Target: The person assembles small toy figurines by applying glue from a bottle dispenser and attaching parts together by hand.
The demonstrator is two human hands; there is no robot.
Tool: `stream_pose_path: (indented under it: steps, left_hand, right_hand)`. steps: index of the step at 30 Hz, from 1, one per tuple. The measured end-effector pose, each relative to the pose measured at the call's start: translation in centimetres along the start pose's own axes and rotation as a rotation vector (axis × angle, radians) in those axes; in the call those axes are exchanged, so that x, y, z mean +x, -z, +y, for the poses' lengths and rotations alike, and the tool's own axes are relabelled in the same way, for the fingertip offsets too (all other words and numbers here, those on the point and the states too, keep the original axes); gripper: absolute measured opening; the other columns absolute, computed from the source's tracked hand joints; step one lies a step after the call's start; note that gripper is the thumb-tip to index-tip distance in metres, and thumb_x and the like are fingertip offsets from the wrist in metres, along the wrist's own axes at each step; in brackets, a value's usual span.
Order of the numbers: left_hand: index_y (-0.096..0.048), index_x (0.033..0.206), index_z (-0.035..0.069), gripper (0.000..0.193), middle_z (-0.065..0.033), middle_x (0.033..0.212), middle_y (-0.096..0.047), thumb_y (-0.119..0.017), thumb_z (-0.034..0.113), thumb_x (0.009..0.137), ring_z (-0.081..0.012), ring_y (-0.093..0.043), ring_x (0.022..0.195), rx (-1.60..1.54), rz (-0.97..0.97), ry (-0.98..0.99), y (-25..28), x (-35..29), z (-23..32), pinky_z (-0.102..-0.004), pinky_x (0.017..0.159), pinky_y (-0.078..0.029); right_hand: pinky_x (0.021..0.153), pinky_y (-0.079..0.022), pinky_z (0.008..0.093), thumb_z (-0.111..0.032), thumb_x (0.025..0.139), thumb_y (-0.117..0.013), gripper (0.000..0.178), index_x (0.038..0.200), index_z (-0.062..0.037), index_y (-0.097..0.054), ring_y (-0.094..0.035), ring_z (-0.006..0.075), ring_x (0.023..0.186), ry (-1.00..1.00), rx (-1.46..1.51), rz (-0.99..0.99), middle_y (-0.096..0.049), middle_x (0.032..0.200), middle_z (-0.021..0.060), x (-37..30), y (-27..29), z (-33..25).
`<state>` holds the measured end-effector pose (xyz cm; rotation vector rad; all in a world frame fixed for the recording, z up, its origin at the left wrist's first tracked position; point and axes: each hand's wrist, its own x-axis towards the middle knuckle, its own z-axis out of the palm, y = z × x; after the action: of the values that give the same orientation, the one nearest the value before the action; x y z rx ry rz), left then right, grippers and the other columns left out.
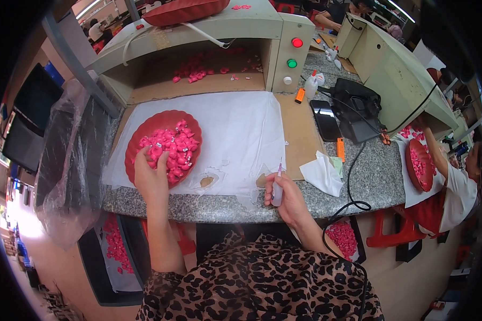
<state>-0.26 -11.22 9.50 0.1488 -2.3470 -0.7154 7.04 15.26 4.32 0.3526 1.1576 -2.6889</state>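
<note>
A red fluted dish (130,140) heaped with small bright pink pieces (178,152) sits on the left of a white sheet (241,128). My left hand (152,174) reaches over the dish's near side. Its thumb and fingers are apart, at the pile's edge, with no piece visibly gripped. Over the sheet's near right corner, my right hand (288,198) is wrapped round a small translucent squeeze bottle (276,193), whose thin needle tip points up and away from me.
Behind the sheet stands a beige box machine (198,32) with pink pieces inside and lit buttons. To the right lie a crumpled tissue (322,174), orange lighters (340,150), a phone (325,120) and a black bag (356,101). A black cable hangs near my right forearm. Another person works at far right.
</note>
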Motion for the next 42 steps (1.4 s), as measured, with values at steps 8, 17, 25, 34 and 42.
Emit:
stream_pose_path:
  steps: [8, 17, 25, 34, 42]
  left_hand:
    - [-0.047, 0.114, 0.002, 0.050, -0.0098, 0.096, -0.052, -0.067, 0.017, 0.071, -0.0154, -0.048, 0.065, -0.658, -0.774, -0.012, -2.6, -7.2, 7.0, -0.0255, 0.059, -0.041]
    - [-0.033, 0.123, 0.002, 0.059, -0.0170, 0.093, -0.055, -0.062, 0.014, 0.073, -0.0320, -0.056, 0.081, -0.672, -0.893, -0.352, -6.3, -12.9, 11.5, -0.0356, 0.068, -0.045]
    - [-0.049, 0.108, 0.000, 0.039, -0.0072, 0.067, -0.053, -0.062, 0.017, 0.075, -0.0077, -0.045, 0.053, -1.030, -1.083, -0.052, -5.7, -15.1, 11.5, -0.0221, 0.051, -0.039]
    - [-0.053, 0.107, 0.006, 0.039, -0.0077, 0.072, -0.055, -0.064, 0.020, 0.073, -0.0147, -0.050, 0.059, -0.723, -1.462, -0.465, -6.1, -20.1, 11.2, -0.0251, 0.056, -0.041]
    - [-0.053, 0.105, 0.005, 0.035, -0.0141, 0.091, -0.058, -0.061, 0.018, 0.073, -0.0292, -0.056, 0.080, -0.564, -1.385, -0.647, -10.4, -23.5, 9.8, -0.0342, 0.071, -0.044]
  right_hand:
    - [0.064, -0.043, 0.0219, -0.016, 0.084, -0.054, 0.016, 0.091, -0.0019, -0.050, -0.054, 0.0099, 0.075, 0.302, -0.274, 0.001, -0.058, 0.085, 0.0058, -1.2, 0.1, -0.4]
    - [0.072, -0.041, 0.0196, -0.004, 0.071, -0.065, 0.021, 0.089, -0.0021, -0.054, -0.051, 0.0080, 0.081, 0.367, -0.574, 0.124, -0.056, 0.088, 0.0037, -3.1, 2.5, -1.1]
    - [0.063, -0.045, 0.0289, -0.016, 0.079, -0.055, 0.023, 0.091, 0.0030, -0.057, -0.058, 0.0177, 0.072, 0.688, -1.152, 0.688, -0.060, 0.082, 0.0118, 0.3, 10.2, -11.4]
    - [0.074, -0.046, 0.0402, -0.039, 0.073, -0.059, 0.045, 0.091, 0.0017, -0.057, -0.057, 0.0342, 0.085, 0.313, -1.720, 0.983, -0.057, 0.086, 0.0211, 4.3, 12.5, -13.1]
    - [0.061, -0.044, 0.0417, -0.026, 0.079, -0.056, 0.031, 0.088, 0.0028, -0.047, -0.057, 0.0347, 0.072, 0.704, -1.496, 1.037, -0.057, 0.080, 0.0187, 0.9, 11.8, -12.9]
